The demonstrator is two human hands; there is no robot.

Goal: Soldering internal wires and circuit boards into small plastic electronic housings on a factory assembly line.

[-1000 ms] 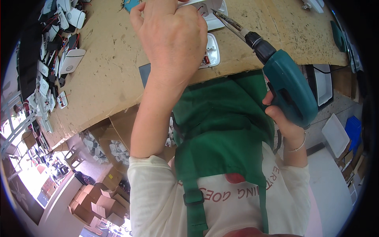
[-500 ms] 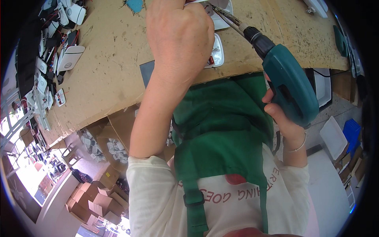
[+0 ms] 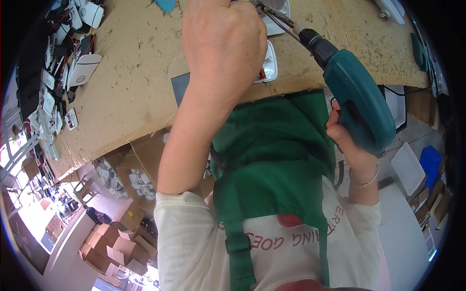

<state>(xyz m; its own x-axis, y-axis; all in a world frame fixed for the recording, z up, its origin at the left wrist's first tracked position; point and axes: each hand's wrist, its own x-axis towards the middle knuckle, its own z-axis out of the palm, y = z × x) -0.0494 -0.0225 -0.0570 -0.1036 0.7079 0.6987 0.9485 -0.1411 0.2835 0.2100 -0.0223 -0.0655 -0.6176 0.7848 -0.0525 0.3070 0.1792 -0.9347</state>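
My left hand (image 3: 223, 43) reaches out over the chipboard worktop (image 3: 131, 82), back of the hand toward the camera. Its fingers curl down at the top edge of the view, and what they press or hold is hidden. A white plastic housing (image 3: 270, 65) lies just right of it. My right hand (image 3: 352, 143) grips the handle of a teal power drill (image 3: 357, 104). The drill's long bit (image 3: 281, 20) slants up-left, and its tip sits right beside my left hand's knuckles.
Several white plastic devices (image 3: 82, 70) and cables crowd the worktop's left end. A dark grey square (image 3: 179, 87) lies at the near edge. Cardboard boxes (image 3: 116, 242) stand on the floor lower left. A white tray (image 3: 407, 167) and a blue crate (image 3: 429, 160) are at right.
My left hand has slid farther out over the worktop, toward the top of the view. The drill has followed, its bit tip now close against that hand.
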